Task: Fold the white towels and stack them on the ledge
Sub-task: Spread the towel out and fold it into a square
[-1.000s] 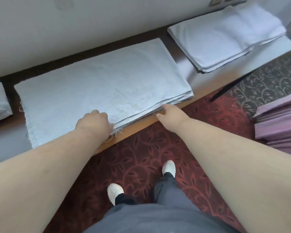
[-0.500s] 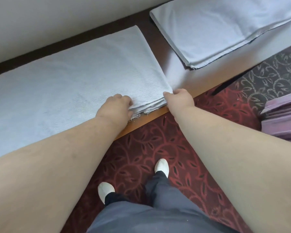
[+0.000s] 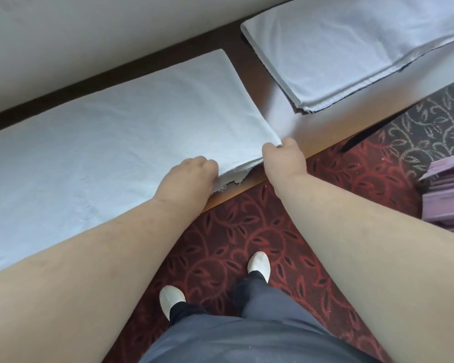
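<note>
A: How does the towel (image 3: pixel 121 142) lie?
B: Flat on the ledge (image 3: pixel 323 142), long axis left to right. The left hand (image 3: pixel 186 176) clutches its near edge; the right hand (image 3: pixel 283 159) pinches its near right corner.
A: Around it?
B: A second folded towel (image 3: pixel 346 51) lies far right; red patterned carpet (image 3: pixel 247 226) below.

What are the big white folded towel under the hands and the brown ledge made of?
White folded towel: looks like woven cotton, matte, with a fine nap and frayed threads at the near hem. Brown ledge: probably wood or laminate, smooth, with a soft sheen from reflected light.
</note>
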